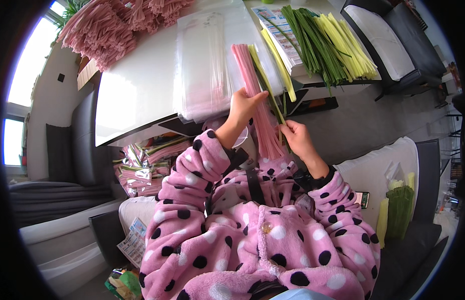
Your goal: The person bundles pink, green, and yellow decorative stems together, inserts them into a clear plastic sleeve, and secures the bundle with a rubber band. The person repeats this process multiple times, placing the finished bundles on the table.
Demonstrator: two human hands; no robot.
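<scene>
My left hand (pixel 244 105) grips a bundle of pink chenille stems (pixel 264 125) around its middle, with the thumb across the front. The bundle slants over the table's front edge, its lower end hanging above my lap. Beside it lie a few dark green and yellow stems (pixel 271 95), running along the bundle's right side. My right hand (pixel 298 137) pinches these green and yellow stems near their lower end. Under the bundle's upper end and to its left lies a stack of clear plastic bags (pixel 202 67). Another strip of yellow stems (pixel 279 63) rests just right of the bundle.
Piles of pink stems (pixel 101 35) cover the table's (pixel 118 97) back left. Dark green stems (pixel 315 45) and yellow stems (pixel 348 48) lie at right, near a printed sheet (pixel 279 33). Filled bags (pixel 146 168) sit below left. On the right seat lie a phone (pixel 363 200) and more green stems (pixel 399 210).
</scene>
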